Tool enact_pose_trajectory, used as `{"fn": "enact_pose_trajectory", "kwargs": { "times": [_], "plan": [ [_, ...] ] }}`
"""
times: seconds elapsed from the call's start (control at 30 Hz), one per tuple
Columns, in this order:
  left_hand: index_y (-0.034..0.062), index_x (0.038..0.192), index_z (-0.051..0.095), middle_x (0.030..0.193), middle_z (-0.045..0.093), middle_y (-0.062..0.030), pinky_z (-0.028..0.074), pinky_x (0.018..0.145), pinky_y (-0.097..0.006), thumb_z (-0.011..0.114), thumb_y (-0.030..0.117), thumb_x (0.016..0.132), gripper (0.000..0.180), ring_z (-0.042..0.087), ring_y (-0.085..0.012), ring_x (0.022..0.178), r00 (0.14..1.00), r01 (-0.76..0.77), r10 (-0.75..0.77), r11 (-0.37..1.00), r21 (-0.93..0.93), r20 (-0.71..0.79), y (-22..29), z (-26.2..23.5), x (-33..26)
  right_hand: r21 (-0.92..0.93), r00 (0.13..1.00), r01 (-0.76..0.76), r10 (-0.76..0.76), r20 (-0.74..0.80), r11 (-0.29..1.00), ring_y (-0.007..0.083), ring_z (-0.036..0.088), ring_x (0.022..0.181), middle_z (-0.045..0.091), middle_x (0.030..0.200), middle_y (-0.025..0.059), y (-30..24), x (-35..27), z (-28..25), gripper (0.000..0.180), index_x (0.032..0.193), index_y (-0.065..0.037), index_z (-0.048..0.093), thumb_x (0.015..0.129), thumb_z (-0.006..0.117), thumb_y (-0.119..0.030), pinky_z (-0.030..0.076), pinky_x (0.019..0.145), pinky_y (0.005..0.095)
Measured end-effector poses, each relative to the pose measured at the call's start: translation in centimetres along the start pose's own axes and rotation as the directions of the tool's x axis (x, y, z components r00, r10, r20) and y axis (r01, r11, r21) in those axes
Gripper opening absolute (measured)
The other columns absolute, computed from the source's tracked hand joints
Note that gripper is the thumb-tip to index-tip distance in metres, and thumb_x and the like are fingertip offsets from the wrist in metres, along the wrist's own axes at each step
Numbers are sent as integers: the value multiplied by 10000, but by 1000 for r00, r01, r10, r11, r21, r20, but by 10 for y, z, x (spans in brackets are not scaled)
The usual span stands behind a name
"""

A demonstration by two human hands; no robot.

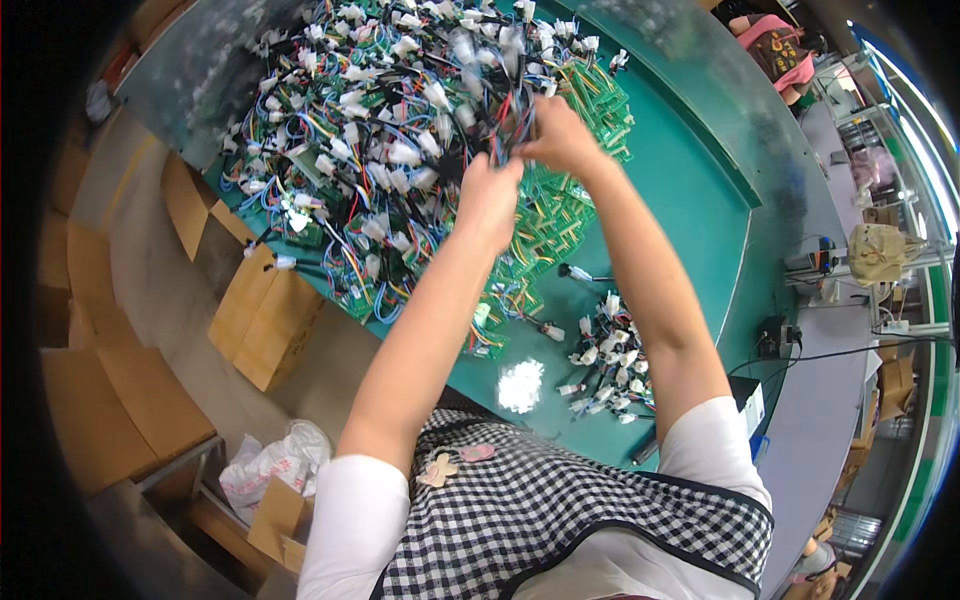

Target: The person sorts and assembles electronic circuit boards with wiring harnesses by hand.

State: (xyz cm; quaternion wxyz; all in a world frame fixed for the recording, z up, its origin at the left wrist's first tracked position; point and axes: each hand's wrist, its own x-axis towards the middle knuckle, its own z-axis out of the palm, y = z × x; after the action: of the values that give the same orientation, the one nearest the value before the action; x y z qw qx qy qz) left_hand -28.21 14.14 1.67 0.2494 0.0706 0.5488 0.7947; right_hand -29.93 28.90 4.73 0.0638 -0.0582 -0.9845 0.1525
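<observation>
Both arms reach out over a large heap of wired circuit boards (340, 150), whose cables end in white plugs. My left hand (490, 200) is closed at the lower end of a bundle of cables (512, 105) in black, red and blue. My right hand (562, 138) grips the same bundle from the right, close beside the left. The bundle's upper end, with its white plugs, is smeared by motion. Under and beside my wrists lie green circuit boards (550, 225) with yellow edges. What the fingertips press on is partly hidden by the hands.
On the green tabletop (690, 200), nearer me, are a small pile of white pieces (520, 386) and a cluster of short cables with white plugs (612, 355). Cardboard boxes (265, 320) stand on the floor at the left. A raised rim edges the table's far right side.
</observation>
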Motion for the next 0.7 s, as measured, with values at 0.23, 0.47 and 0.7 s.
{"fn": "enact_pose_trajectory", "kwargs": {
  "times": [0.23,0.47,0.7],
  "plan": [
    [63,1252,394,1301,370,-146,213,1008,-452,493,171,844,433,298,-334,1229,570,-778,693,284,560,441,17,16,9,34,927,286,-267,-264,958,376,418,1062,440,1170,195,27,-19,22,588,1126,-11,460,610,697,-163,376,884,414],
    [264,1279,367,1367,281,-21,177,948,-594,484,409,819,497,215,-294,1268,662,-451,388,-477,755,641,-15,-2,64,414,914,-71,225,-337,908,102,522,902,599,995,35,143,-155,-126,343,1115,-53,555,805,590,-196,410,791,251],
    [251,1265,396,1384,254,-35,151,945,-623,563,340,793,509,190,-294,1285,651,-521,364,-425,740,667,-10,4,60,134,520,-849,853,48,511,241,549,962,577,1044,173,277,-376,-58,474,1099,2,543,718,650,-259,423,833,325]
  ]
}}
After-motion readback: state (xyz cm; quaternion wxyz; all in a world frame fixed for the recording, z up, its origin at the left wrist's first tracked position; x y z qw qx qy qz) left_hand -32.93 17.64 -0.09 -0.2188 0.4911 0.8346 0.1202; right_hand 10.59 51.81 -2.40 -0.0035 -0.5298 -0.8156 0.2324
